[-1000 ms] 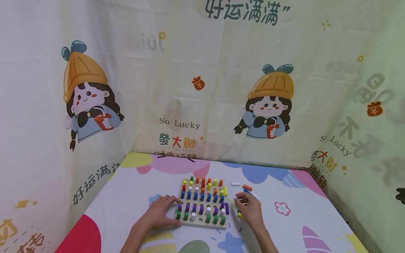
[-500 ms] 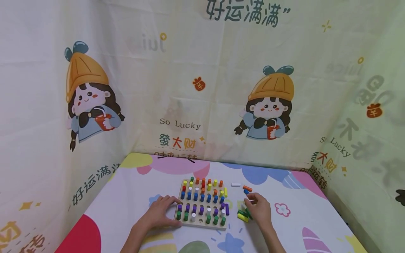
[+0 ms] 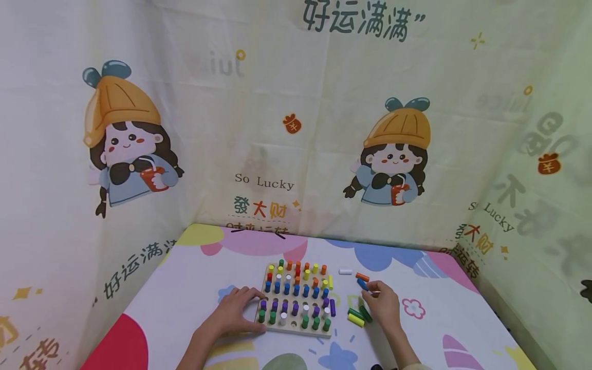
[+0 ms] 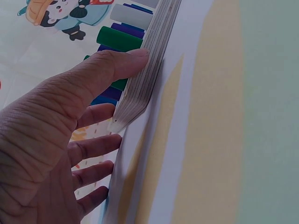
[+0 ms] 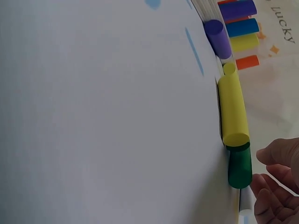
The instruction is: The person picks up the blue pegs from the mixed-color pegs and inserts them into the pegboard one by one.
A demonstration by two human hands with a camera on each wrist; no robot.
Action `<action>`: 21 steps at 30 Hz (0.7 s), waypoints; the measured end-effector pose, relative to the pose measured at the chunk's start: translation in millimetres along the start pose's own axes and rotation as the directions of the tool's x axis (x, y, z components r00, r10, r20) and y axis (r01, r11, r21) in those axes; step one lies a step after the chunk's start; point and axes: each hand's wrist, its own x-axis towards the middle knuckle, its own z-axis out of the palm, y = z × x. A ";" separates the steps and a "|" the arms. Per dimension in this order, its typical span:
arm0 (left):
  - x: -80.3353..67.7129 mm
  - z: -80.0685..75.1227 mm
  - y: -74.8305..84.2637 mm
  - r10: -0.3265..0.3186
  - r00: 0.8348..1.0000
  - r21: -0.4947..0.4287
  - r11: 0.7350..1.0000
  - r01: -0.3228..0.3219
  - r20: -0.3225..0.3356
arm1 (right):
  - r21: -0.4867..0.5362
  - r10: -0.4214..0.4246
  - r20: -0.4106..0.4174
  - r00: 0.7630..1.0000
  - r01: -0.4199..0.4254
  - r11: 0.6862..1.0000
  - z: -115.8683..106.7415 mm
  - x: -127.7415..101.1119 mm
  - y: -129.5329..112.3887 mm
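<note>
A wooden pegboard (image 3: 307,329) stands on the table with rows of coloured pegs upright in its holes. My left hand (image 3: 236,311) holds its near left corner. In the left wrist view, the thumb presses the layered edge (image 4: 154,70), and the index finger reaches the other side of the corner. Right of the board, my right hand (image 3: 384,304) hovers over loose pegs, its fingertips beside a blue peg (image 3: 362,283). The right wrist view shows thumb and fingers apart, near a green peg (image 5: 240,170) and a white peg (image 5: 245,203); the palm is hidden.
Yellow peg (image 3: 355,320) and green pegs lie near the right hand. An orange peg (image 3: 363,276) and a white peg (image 3: 345,272) lie farther back. A purple peg (image 3: 332,308) leans by the board's right edge. A printed cloth wall (image 3: 324,221) rises behind the table.
My right hand has shifted rightward from beside the board, uncovering the yellow and green pegs, then slightly up toward the blue peg. The left hand keeps its place on the board.
</note>
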 end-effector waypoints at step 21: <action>-2.4 -1.8 2.4 0.015 1.000 0.010 1.000 -0.015 -0.014 | -0.048 -0.013 0.028 1.000 0.014 0.999 4.9 15.6 6.9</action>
